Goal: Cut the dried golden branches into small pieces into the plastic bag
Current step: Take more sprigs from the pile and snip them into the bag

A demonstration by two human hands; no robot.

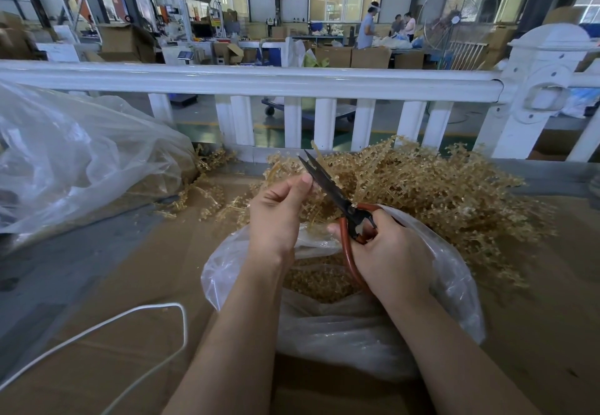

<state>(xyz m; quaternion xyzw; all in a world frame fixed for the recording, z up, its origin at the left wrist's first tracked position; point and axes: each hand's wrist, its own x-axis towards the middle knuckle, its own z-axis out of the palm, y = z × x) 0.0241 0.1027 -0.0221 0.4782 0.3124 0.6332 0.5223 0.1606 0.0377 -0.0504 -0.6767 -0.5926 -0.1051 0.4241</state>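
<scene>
My left hand (pixel 279 210) pinches a thin golden branch (pixel 319 163) between thumb and fingers, above the open mouth of a clear plastic bag (pixel 454 285). My right hand (pixel 386 249) grips the red handles of black-bladed scissors (pixel 328 187), whose blades are parted around the branch's stem just beyond my left thumb. Small cut golden pieces (pixel 321 280) lie inside the bag. A big heap of dried golden branches (pixel 438 194) is piled behind and to the right of the bag.
All of this sits on brown cardboard (pixel 130 268). A large crumpled clear bag (pixel 74 155) lies at the left, loose twigs (pixel 201 194) beside it. A white cord (pixel 130 314) loops at the front left. A white railing (pixel 259 83) runs across behind the heap.
</scene>
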